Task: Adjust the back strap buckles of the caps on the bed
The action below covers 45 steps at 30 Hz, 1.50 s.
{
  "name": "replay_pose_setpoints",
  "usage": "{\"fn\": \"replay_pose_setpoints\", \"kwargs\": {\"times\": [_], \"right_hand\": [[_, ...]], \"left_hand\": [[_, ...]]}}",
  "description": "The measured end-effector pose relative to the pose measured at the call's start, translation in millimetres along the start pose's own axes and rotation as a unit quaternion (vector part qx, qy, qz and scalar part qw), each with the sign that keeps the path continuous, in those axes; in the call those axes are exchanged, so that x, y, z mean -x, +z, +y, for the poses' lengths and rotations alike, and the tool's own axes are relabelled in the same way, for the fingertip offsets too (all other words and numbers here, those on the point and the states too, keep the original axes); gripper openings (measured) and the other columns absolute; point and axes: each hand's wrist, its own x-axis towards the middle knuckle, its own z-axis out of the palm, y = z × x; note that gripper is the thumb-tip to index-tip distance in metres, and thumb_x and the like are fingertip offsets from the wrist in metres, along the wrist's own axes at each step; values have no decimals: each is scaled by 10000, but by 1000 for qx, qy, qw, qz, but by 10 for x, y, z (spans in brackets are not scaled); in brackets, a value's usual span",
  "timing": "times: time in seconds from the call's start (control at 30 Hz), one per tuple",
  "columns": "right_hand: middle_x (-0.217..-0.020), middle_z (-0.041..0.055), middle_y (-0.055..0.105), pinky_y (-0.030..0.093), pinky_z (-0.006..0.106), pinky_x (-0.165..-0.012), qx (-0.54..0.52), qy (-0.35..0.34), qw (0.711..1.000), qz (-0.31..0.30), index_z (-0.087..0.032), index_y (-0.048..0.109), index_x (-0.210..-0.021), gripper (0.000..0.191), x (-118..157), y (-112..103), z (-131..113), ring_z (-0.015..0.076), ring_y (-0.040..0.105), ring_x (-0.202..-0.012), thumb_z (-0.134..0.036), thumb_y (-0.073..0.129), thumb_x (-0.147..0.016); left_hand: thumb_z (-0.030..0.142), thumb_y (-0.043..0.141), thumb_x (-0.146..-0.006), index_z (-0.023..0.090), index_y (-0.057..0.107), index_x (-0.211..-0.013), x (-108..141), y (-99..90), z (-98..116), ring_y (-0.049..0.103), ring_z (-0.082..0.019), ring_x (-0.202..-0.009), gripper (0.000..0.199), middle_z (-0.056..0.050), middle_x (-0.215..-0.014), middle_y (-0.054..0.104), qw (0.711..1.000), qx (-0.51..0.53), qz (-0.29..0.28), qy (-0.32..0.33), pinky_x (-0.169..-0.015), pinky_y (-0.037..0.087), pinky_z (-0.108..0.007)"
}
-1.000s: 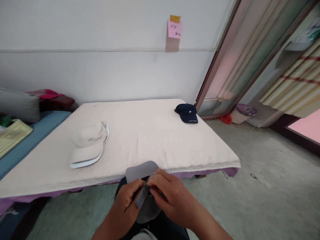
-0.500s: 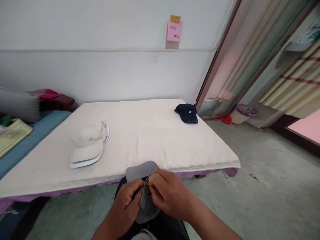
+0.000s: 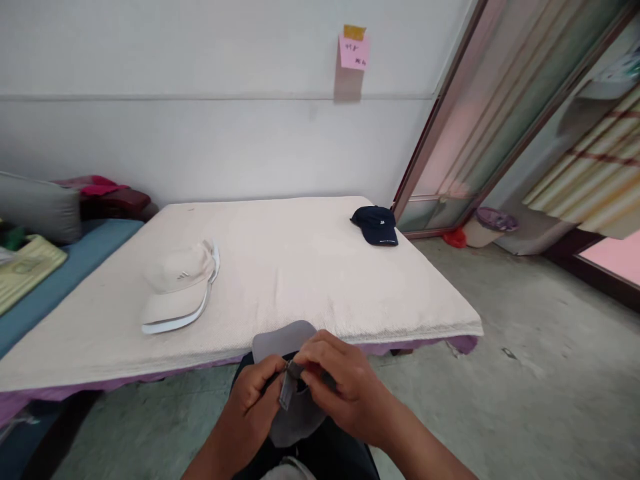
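A grey cap [image 3: 284, 339] is low in the middle of the view, over the person's lap, its brim pointing toward the bed. My left hand [image 3: 255, 393] pinches the cap's grey strap [image 3: 286, 390] near the buckle, and the strap's end hangs down beside the fingers. My right hand [image 3: 343, 383] is closed on the strap from the right, thumb and forefinger close to the left fingertips. On the bed at the left lies a cream cap [image 3: 177, 287] together with a white-edged one. A navy cap [image 3: 376, 225] rests at the bed's far right corner.
The bed [image 3: 300, 267] has a cream cover. A grey pillow [image 3: 37, 207] and a folded yellow item [image 3: 30, 270] are at the left. A pink note [image 3: 354, 52] is taped to the wall. Beyond the bed on the right stands a bin [image 3: 483, 230].
The right hand's fingers have shifted slightly up and loosened a little, showing more of the strap between the hands. The left hand has hardly moved.
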Motion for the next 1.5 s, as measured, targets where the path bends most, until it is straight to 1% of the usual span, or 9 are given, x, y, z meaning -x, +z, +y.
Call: {"fn": "replay_pose_setpoints", "kwargs": {"times": [0.13, 0.3, 0.57, 0.7, 0.83, 0.97, 1.17, 1.33, 1.5], "right_hand": [[-901, 72, 572, 441, 302, -727, 61, -39, 996, -51, -183, 541, -1029, 199, -15, 12, -35, 176, 518, -831, -115, 417, -889], [-801, 45, 541, 391, 276, -632, 142, -56, 984, -93, -178, 510, -852, 110, -53, 26, -1, 163, 474, -725, -108, 425, -861], [-741, 23, 488, 306, 274, -582, 183, -30, 979, -86, -182, 462, -764, 123, -101, 47, -23, 142, 442, -665, -97, 427, -845], [-715, 7, 474, 297, 255, -560, 136, -6, 989, -51, -182, 455, -751, 132, -109, 78, 23, 124, 437, -635, -66, 429, -808], [-655, -30, 469, 290, 222, -539, 58, 58, 997, -5, -187, 455, -732, 138, -113, 95, 79, 95, 435, -595, -51, 459, -758], [-619, -48, 470, 276, 208, -522, 21, 107, 994, 0, -189, 463, -701, 136, -125, 95, 105, 79, 427, -565, -56, 476, -727], [-591, -52, 467, 280, 197, -506, -29, 152, 988, 0, -184, 486, -680, 128, -157, 126, 183, 76, 422, -550, -61, 498, -714], [-682, -29, 524, 330, 212, -570, -35, 100, 994, -12, -186, 528, -745, 130, -139, 86, 197, 95, 472, -629, -59, 503, -761], [-855, 34, 563, 383, 248, -667, 21, 0, 999, -34, -186, 561, -985, 176, -93, 56, 123, 139, 515, -771, -110, 466, -857]], "left_hand": [[327, 432, -911, 187, 482, -683, -2, 2, -26, 365, -111, -573, 272, 37, -617, 406, 1000, -24, -2, 10, -532, 338, -217], [282, 427, -898, 184, 540, -713, -3, 2, -56, 434, -126, -601, 238, 19, -637, 489, 997, -73, 0, 15, -566, 379, -222], [303, 454, -875, 183, 583, -702, -16, 11, -14, 504, -147, -609, 247, -5, -649, 566, 994, -100, 29, 43, -578, 421, -234], [290, 458, -882, 185, 563, -702, -6, 15, -20, 466, -133, -582, 233, 11, -627, 528, 993, -104, 35, 50, -551, 384, -224], [289, 437, -903, 191, 502, -694, -16, 21, -59, 407, -119, -574, 240, 33, -613, 446, 994, -96, 20, 50, -542, 334, -223], [297, 399, -925, 197, 467, -711, -27, 27, -104, 381, -117, -586, 246, 42, -623, 398, 995, -90, 1, 43, -553, 304, -233], [297, 398, -923, 198, 483, -727, -11, 56, -125, 418, -128, -615, 235, 32, -653, 440, 992, -109, 18, 58, -585, 317, -238], [306, 413, -915, 197, 520, -749, -45, 19, -127, 434, -139, -650, 226, 23, -680, 465, 997, -68, 19, 36, -614, 340, -238], [303, 437, -899, 192, 530, -742, -80, -53, -123, 421, -144, -674, 213, 20, -695, 467, 999, 15, 31, 4, -631, 354, -242]]}}
